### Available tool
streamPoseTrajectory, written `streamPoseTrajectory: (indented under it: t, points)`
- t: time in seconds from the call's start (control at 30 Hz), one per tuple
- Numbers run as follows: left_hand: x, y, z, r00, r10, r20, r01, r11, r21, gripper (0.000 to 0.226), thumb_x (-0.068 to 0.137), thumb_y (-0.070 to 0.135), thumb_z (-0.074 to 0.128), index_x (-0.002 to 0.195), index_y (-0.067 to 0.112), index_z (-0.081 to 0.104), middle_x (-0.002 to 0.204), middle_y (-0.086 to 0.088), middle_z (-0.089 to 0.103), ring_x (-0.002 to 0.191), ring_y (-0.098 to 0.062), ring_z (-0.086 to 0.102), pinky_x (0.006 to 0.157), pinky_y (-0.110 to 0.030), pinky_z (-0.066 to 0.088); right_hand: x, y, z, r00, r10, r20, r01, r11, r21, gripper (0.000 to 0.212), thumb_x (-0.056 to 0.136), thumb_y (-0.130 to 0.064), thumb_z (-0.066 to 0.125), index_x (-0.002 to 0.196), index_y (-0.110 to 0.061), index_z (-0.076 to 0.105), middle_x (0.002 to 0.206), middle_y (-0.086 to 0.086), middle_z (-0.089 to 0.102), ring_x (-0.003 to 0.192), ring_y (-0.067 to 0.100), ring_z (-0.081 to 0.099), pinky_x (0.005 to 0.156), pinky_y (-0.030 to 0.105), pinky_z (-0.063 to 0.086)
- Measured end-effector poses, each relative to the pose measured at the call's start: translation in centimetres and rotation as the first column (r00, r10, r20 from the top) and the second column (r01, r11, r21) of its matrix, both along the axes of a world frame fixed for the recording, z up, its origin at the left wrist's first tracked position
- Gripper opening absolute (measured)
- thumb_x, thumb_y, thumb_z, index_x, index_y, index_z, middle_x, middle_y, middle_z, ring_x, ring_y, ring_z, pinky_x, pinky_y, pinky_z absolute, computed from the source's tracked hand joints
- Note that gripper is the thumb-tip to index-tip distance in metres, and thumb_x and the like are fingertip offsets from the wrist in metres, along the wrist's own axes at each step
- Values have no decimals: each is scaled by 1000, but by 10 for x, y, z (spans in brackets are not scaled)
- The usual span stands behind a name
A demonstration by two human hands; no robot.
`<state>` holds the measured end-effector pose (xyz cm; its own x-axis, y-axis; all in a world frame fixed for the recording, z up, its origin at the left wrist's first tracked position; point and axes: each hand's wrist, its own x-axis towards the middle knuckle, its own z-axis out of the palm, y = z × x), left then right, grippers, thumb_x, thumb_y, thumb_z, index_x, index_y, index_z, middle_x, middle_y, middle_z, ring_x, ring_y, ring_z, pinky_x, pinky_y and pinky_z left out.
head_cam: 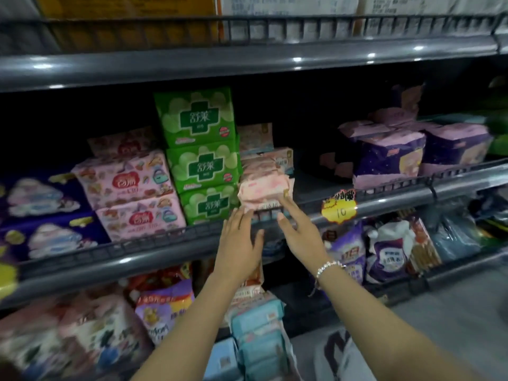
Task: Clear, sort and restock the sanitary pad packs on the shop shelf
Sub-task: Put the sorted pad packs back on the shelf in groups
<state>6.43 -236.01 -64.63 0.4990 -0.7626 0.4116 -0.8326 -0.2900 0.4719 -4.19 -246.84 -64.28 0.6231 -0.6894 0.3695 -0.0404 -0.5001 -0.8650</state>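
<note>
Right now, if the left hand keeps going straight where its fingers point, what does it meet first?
Probably the pale pink pack at the shelf rail; the left hand is open, fingertips just short of its lower left corner, though depth is unclear.

Both hands reach to the middle shelf rail (165,240), fingers straight. Left hand (239,243) hovers at the rail just below-left of a pale pink pack (264,192); contact unclear. Right hand (299,232), fingertips (287,202) touching that pack's lower right corner, beaded bracelet (328,266) on the wrist. Left of the hands: 3 stacked green packs (203,160), then pink patterned packs (129,185). Right of the hands: yellow price tag (339,207) marked 10, purple packs (390,158) beyond.
</note>
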Motion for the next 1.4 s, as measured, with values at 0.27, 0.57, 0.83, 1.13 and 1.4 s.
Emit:
streamPoseTrajectory:
  t: [0.27, 0.57, 0.83, 1.13, 1.4]
  points:
    - [-45, 85, -106, 944, 202, -261, -185, 979, 90, 48, 102, 30, 40, 147, 14, 35, 154, -6, 32, 142, -22, 29, 113, -35, 28, -45, 96, -102, 992, 31, -122, -11, 987, 157, 39, 101, -23, 48, 140, -25, 47, 133, -23, 39, 123, -6, 36, 103, 11, 29]
    - [-67, 140, -219, 856, 397, -332, -309, 906, 289, 43, 99, 28, 47, 139, 10, 47, 146, -14, 43, 136, -30, 37, 110, -48, 30, -67, 146, -229, 926, 104, -363, 56, 913, 403, 36, 98, -30, 52, 134, -31, 53, 142, -4, 50, 127, 12, 48, 105, 24, 38]
    - [-58, 166, -265, 612, 576, -541, -394, 816, 423, 68, 98, 30, 52, 154, 18, 14, 162, -12, -1, 144, -32, 23, 107, -45, 37, -56, 169, -268, 823, 347, -450, -57, 838, 542, 42, 101, -24, 49, 142, -22, 43, 127, -13, 48, 122, 5, 45, 99, 21, 34]
    - [-61, 148, -278, 739, 523, -425, -348, 836, 424, 63, 96, 35, 54, 150, 15, 28, 161, -11, 7, 149, -23, 1, 116, -44, -10, -42, 157, -285, 862, 217, -458, 106, 807, 581, 35, 101, -24, 48, 136, -18, 52, 128, -1, 55, 113, 8, 47, 94, 23, 36]
    - [-31, 86, -271, 818, 393, -419, -320, 918, 237, 56, 99, 31, 48, 148, 9, 32, 156, -11, 29, 145, -25, 21, 117, -39, 5, -12, 100, -287, 885, -235, -401, 413, 793, 448, 40, 94, -28, 59, 132, -17, 54, 129, 5, 47, 112, 19, 52, 97, 36, 48]
